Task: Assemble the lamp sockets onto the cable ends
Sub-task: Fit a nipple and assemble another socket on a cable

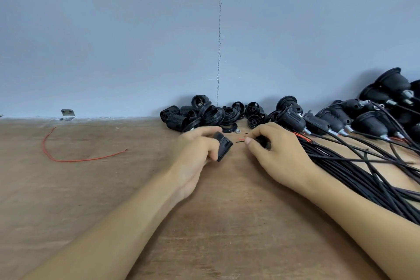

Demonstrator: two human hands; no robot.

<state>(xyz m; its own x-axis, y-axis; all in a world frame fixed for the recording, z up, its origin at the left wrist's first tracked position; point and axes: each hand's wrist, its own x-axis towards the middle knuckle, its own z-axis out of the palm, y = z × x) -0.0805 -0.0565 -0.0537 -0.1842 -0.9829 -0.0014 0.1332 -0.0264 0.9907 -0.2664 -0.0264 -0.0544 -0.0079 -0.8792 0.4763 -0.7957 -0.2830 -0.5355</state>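
Note:
My left hand [197, 150] grips a black ribbed socket part [223, 146], its toothed edge pointing right. My right hand [276, 152] pinches the end of a black cable [263, 142]. Short red and black wire tips [241, 140] stick out of that cable end toward the socket part, a small gap apart from it. Both hands hover just above the wooden table [218, 211]. The cable's run under my right hand is hidden.
A heap of loose black socket parts [204, 116] lies against the grey wall. Sockets with cables attached [354, 118] pile up at the right, above a thick bundle of black cables [363, 173]. A loose red wire [68, 157] lies at the left, a metal bracket [67, 114] behind it.

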